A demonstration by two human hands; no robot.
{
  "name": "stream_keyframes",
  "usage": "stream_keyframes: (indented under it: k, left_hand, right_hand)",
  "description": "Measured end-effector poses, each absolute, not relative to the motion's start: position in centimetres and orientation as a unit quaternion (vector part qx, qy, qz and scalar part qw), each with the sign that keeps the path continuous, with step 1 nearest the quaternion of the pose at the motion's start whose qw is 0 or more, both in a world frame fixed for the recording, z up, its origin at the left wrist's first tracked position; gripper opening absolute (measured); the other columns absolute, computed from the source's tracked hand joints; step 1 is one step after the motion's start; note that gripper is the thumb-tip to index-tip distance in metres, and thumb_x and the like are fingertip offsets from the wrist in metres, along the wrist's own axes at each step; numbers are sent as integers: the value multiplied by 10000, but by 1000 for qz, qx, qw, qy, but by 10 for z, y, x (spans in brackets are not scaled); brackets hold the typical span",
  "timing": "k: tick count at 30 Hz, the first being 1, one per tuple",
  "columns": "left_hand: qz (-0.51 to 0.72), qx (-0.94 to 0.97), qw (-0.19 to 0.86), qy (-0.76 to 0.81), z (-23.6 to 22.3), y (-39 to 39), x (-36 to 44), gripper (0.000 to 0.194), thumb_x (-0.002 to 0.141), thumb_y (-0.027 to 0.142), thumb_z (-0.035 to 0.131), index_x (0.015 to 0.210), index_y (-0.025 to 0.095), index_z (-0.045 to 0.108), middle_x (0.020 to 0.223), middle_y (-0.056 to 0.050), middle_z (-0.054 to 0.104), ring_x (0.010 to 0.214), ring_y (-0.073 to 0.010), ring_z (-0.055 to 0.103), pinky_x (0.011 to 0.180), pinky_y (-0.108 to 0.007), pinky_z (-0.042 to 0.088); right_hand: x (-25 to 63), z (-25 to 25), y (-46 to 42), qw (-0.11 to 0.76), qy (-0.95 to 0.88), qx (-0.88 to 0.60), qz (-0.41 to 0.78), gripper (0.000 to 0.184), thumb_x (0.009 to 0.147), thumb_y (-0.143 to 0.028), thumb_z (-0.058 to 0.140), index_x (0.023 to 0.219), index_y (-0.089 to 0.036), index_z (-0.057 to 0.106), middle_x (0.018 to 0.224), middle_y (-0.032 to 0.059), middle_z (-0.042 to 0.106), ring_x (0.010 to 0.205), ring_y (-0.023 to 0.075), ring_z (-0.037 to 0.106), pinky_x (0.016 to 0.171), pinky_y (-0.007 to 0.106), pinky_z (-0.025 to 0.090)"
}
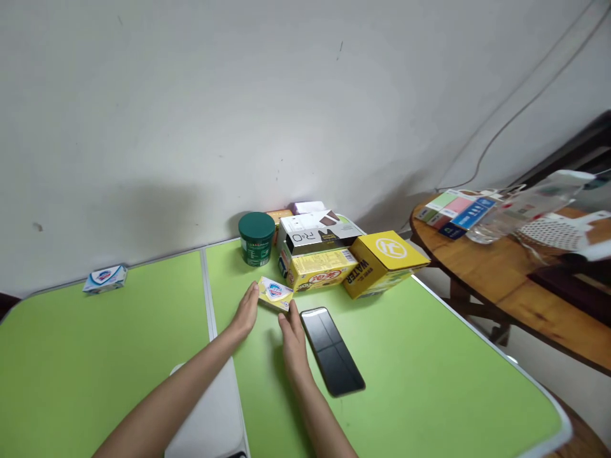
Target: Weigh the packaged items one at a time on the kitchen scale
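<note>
A small yellow soap box [275, 293] with a blue-and-red logo sits between my two hands on the green table [119, 331]. My left hand [246, 312] touches its left end with fingers stretched out. My right hand [291, 334] touches its right end, fingers together and extended. The box looks slightly tilted, held between the fingertips. A black phone [333, 350] lies flat just right of my right hand.
Behind the soap box stand a green tub [256, 238], a yellow snack box [321, 268], a white-and-black box [317, 232] and a yellow WATER box [383, 262]. A blue-white soap box [105, 278] lies far left. A wooden round table [525, 280] with clutter stands right.
</note>
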State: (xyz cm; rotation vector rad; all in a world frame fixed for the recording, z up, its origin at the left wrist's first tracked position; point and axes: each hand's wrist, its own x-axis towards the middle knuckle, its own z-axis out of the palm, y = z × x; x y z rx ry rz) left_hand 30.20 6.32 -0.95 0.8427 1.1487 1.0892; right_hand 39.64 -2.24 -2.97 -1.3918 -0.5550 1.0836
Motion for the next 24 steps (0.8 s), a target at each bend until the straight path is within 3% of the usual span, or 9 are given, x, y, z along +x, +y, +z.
stream_keyframes:
  k: [4, 9, 12, 17, 21, 24]
  left_hand:
    - [448, 378, 625, 516, 5, 36, 299, 409, 836, 427, 593, 1157, 183, 661, 1371, -125, 561, 1399, -282, 339, 1177, -436, 173]
    - [437, 390, 615, 528, 42, -29, 246, 486, 884, 484, 509, 1319, 271, 562, 1514, 5, 384, 1439, -221, 252, 1199, -363, 113]
    - [431, 375, 625, 532, 56, -70, 207, 569, 885, 570, 440, 1387, 307, 483, 1517, 32, 373, 1438, -232, 256, 1198, -378, 136]
    - [465, 316, 614, 554, 47, -133, 166, 632, 833, 673, 433, 1382, 364, 479, 1510, 75, 379, 1446, -243, 230, 1203, -380, 140]
    - [475, 281, 611, 567, 33, -165, 155, 691, 823, 692, 428, 1424, 351, 419, 1546, 62, 309, 1457, -258, 186, 1205, -405, 133]
    - [476, 287, 614, 561, 31, -173, 153, 712, 864, 653, 396, 1465, 274, 355, 1562, 1, 285, 1456, -275, 185, 1199, -430, 148]
  right_hand:
    - [393, -16, -26, 607, -244, -587, 477, 819, 738, -570, 582, 1448, -223, 369, 1546, 14, 317, 1468, 260, 164, 1199, 450, 124]
    - [374, 10, -69, 597, -282, -536, 526, 783, 776, -542, 614, 1451, -227, 372, 1550, 23, 292, 1454, 262, 217, 1195, 458, 173]
    - [356, 22, -102, 562, -327, -492, 579, 711, 815, -513, 613, 1448, -301, 368, 1553, -22, 287, 1454, 253, 216, 1194, 457, 184]
    - [330, 27, -143, 495, -373, -471, 628, 670, 841, -491, 606, 1445, -355, 352, 1560, -55, 265, 1459, 236, 199, 1198, 439, 175]
    - [319, 26, -159, 463, -398, -473, 636, 667, 829, -516, 611, 1433, -366, 372, 1550, -46, 298, 1450, 240, 234, 1193, 440, 192]
    - [313, 23, -163, 446, -408, -478, 637, 684, 829, -544, 598, 1438, -322, 380, 1551, -6, 303, 1444, 259, 246, 1187, 469, 191]
